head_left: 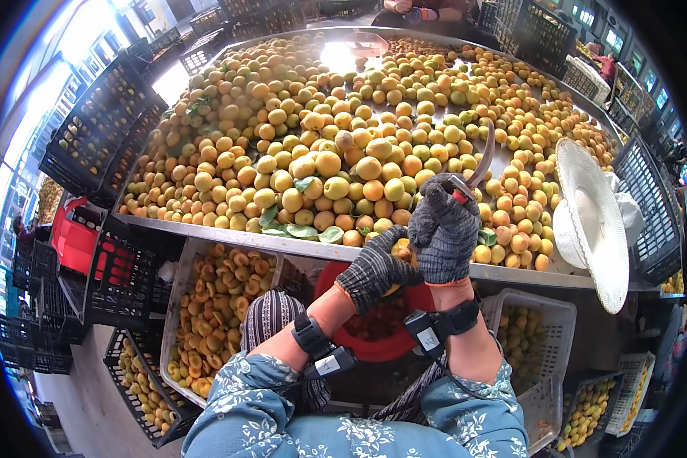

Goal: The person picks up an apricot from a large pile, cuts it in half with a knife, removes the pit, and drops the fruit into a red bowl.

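Note:
My right hand (444,233), in a dark grey knit glove, is closed around the red handle of a curved knife (487,156); its blade points up and away from me. Just left of it, my gloved left hand (374,269) grips an apricot (401,249), mostly hidden between the two hands. Both hands are at the near edge of a metal table (298,246) heaped with whole apricots (336,187). Below the hands, a red tub (374,347) stands between my knees, its dark contents hard to make out.
A white crate (172,320) of halved apricots stands at my left, another white crate (559,336) with fruit at my right. A straw hat (594,221) rests on the table's right side. Black crates (103,122) are stacked at left. Another person (443,9) sits across the table.

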A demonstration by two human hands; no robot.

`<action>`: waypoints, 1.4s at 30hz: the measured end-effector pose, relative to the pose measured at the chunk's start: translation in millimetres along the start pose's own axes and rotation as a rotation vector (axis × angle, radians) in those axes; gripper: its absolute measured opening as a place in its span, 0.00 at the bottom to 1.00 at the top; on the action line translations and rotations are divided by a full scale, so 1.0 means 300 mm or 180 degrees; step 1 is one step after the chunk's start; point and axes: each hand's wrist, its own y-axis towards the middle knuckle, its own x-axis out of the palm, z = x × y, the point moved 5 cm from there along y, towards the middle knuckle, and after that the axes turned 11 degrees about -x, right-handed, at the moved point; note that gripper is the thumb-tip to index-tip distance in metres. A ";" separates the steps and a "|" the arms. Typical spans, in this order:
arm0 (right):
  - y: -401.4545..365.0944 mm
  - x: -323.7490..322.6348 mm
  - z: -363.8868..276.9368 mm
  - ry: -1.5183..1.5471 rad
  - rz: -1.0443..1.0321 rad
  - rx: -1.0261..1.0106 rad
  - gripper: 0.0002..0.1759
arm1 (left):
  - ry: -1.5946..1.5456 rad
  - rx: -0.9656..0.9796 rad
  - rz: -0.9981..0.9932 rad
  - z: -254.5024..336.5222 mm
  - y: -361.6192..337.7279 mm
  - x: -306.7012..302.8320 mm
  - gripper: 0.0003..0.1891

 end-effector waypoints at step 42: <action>-0.035 -0.003 0.104 -0.3197 -0.1764 0.0406 0.18 | 0.3003 0.0528 0.1795 0.108 -0.086 -0.147 0.22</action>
